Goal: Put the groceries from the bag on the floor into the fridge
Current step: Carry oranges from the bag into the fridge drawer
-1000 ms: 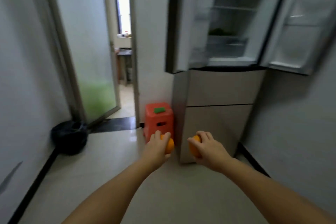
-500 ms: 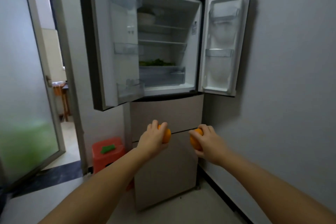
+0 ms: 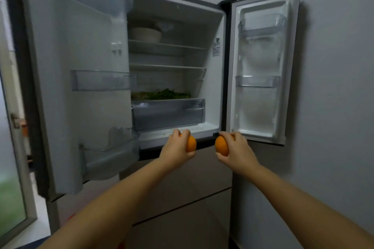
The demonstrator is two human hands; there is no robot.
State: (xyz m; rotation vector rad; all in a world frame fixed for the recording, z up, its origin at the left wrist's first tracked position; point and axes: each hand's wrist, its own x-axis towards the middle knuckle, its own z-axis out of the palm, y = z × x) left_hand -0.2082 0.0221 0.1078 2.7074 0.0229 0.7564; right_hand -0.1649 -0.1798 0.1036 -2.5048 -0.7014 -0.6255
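The fridge point(image 3: 219, 91) stands in front of me with both upper doors swung wide. My left hand point(image 3: 175, 148) grips an orange point(image 3: 191, 144) just below the fridge's bottom ledge. My right hand point(image 3: 235, 150) grips a second orange point(image 3: 221, 145) beside it, a short gap between the two fruits. Inside, a clear drawer point(image 3: 168, 114) sits at the bottom with leafy greens point(image 3: 162, 94) above it. A pale bowl point(image 3: 145, 34) rests on the top shelf. The bag on the floor is out of view.
The left door point(image 3: 81, 66) carries clear bins and juts toward me at the left. The right door point(image 3: 261, 66) opens against the grey wall point(image 3: 334, 87). Closed drawer fronts point(image 3: 182, 198) lie below my hands. A frosted glass door point(image 3: 10, 168) is at far left.
My view has risen from the floor to the open fridge and come closer. Both hands, each holding an orange, have lifted to the bottom ledge of the fridge compartment.
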